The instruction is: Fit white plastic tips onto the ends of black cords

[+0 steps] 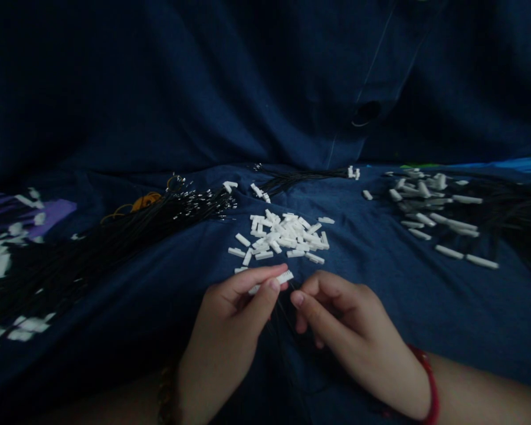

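My left hand (234, 319) pinches a small white plastic connector (284, 277) between thumb and forefinger, low in the middle of the view. Close beside it, my right hand (349, 330) has its fingers curled and pinched together; thin black wires seem to run down from between the two hands, but what the right fingers hold is too dark to name. Just beyond the fingertips lies a heap of several loose white connectors (287, 236) on dark blue cloth (380, 283).
A bundle of black wires with metal tips (159, 218) lies to the left, an orange band (144, 202) on it. Finished wires with white connectors (438, 218) lie to the right. More white pieces (4, 254) sit at far left. A dark blue garment (265, 77) fills the background.
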### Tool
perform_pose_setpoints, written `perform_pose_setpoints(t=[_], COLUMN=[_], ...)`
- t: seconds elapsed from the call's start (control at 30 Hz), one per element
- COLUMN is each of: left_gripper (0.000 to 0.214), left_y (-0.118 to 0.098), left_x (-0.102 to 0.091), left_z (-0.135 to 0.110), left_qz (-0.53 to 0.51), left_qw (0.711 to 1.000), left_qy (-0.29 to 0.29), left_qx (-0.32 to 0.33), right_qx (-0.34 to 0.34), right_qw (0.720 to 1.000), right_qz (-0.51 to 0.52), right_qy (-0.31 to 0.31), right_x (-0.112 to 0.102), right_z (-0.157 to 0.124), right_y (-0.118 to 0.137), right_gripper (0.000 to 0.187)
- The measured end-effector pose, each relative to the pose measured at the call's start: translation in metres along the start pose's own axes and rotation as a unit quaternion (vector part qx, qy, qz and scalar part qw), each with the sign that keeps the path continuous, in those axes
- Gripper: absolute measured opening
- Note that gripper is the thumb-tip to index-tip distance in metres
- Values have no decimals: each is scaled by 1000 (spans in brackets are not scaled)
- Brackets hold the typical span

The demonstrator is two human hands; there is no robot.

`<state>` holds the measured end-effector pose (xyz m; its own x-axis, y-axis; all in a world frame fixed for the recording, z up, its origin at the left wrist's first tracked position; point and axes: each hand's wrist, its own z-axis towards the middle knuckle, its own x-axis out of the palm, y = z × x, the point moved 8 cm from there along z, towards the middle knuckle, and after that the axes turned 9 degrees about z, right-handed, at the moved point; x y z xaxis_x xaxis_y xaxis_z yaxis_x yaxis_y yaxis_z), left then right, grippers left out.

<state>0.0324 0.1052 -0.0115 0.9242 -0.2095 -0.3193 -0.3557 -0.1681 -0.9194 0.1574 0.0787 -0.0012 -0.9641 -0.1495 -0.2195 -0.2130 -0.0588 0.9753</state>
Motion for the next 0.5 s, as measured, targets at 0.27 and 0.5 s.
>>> perform_pose_setpoints(t=[0.27,0.5], left_gripper=[24,27], left_y=[3,3], left_x=[3,8], left_z=[0,6], left_qz=[1,-87], left_qw=[1000,994], left_qy=[8,57], left_qx=[-5,-33], right_qx=[-42,-66], right_qw=[998,991], right_qz=[-52,-117], right_qy=[-12,-15], right_x=[0,-8], right_z=[1,4], right_y=[7,14], right_gripper=[28,17])
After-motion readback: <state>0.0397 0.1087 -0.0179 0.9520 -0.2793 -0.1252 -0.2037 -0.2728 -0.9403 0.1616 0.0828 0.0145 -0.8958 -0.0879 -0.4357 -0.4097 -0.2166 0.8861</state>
